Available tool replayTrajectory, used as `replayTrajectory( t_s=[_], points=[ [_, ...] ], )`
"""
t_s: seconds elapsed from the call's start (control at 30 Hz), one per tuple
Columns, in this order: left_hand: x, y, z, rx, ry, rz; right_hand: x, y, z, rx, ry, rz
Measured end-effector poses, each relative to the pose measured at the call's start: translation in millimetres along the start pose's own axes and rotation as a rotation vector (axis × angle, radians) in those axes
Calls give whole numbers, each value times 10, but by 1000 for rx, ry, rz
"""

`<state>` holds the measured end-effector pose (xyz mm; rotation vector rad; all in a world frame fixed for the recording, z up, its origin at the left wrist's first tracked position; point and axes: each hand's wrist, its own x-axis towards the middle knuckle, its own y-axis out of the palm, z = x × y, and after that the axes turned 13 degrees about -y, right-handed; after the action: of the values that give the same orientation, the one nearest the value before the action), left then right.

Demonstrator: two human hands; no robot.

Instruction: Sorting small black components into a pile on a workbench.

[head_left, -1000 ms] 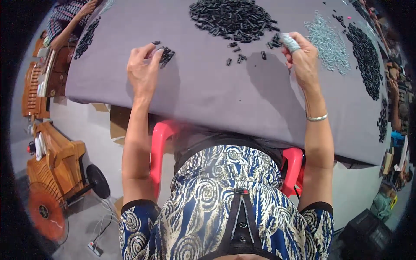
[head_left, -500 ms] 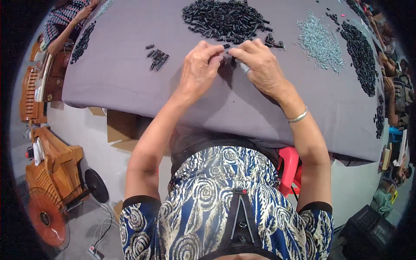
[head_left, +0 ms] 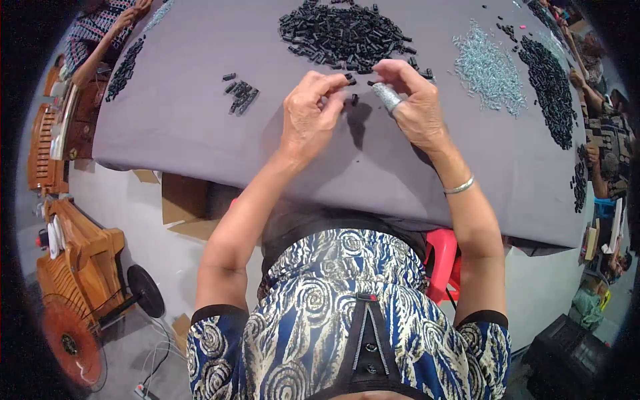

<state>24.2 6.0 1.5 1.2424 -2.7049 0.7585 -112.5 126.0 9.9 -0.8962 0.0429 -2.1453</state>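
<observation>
Above the grey cloth, my left hand (head_left: 310, 113) is closed in a pinch, with a small black cylindrical piece (head_left: 350, 79) at its fingertips. Another small black piece (head_left: 355, 100) shows just below those fingertips; I cannot tell whether it is held or lies on the cloth. My right hand (head_left: 421, 110) is a little to the right, apart from the left. Silver wrapping (head_left: 387, 97) covers its thumb, and a tiny dark bit (head_left: 371, 83) shows at the thumb's tip. Beyond both hands lies a large heap of black cylindrical pieces (head_left: 340, 33).
Several black pieces (head_left: 241, 97) lie to the left. At the right are a heap of small silvery parts (head_left: 490, 70) and a long pile of black parts (head_left: 548, 87). Other people's arms (head_left: 100, 57) reach in at the table's sides. A fan (head_left: 73, 340) stands at the lower left.
My hands have moved apart from where they nearly met. The right has shifted right and turned, bringing its silver-wrapped thumb into full view.
</observation>
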Motion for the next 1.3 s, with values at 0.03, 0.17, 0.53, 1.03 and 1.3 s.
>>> replayTrajectory(
  t_s=[0.03,0.17,0.53,1.03,1.3],
  points=[
    [-24,9,-25,-65,-39,35,-5,2,21,-1,-5,0],
    [-65,66,-31,-183,-91,64,-35,41,83,-27,-86,-1],
    [-75,55,-27,-197,-136,117,-31,39,109,-210,-345,21],
    [-86,28,-39,-95,-138,121,34,-330,-156,-399,-125,-4],
    [-77,12,1,-65,-58,36,13,-377,-136,-626,-143,223]
  ],
)
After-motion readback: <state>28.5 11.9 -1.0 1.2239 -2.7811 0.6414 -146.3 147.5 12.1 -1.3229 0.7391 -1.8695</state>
